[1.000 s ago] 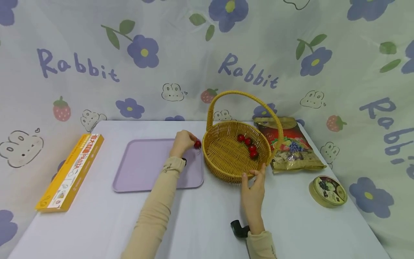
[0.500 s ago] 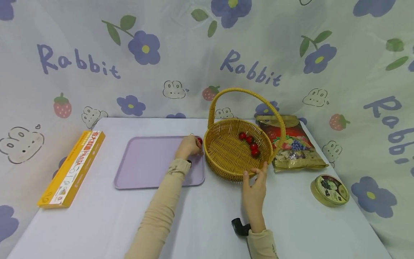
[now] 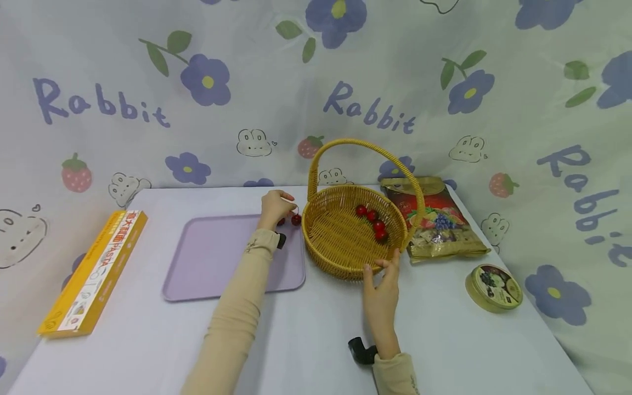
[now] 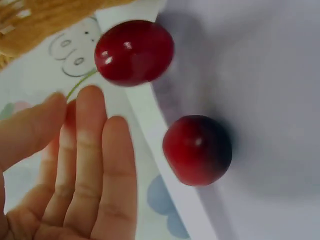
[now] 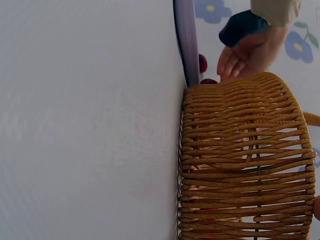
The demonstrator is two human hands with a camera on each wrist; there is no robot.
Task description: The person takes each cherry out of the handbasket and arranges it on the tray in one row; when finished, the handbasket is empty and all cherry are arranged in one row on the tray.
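Glossy, smooth red cherries (image 4: 134,51) dangle over a matt lilac plastic tray (image 3: 217,263), right beside a rough woven wicker basket (image 5: 240,165), with a shiny foil snack bag (image 3: 439,222) and printed cloth backdrop (image 3: 148,82) behind.

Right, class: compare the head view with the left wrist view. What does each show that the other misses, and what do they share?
Only the head view shows the basket with four cherries inside, the right hand touching its near rim, the yellow box, snack bag and round tin. Only the left wrist view shows the green stem pinched by the fingers. Both show the left hand, its cherry pair and the purple tray.
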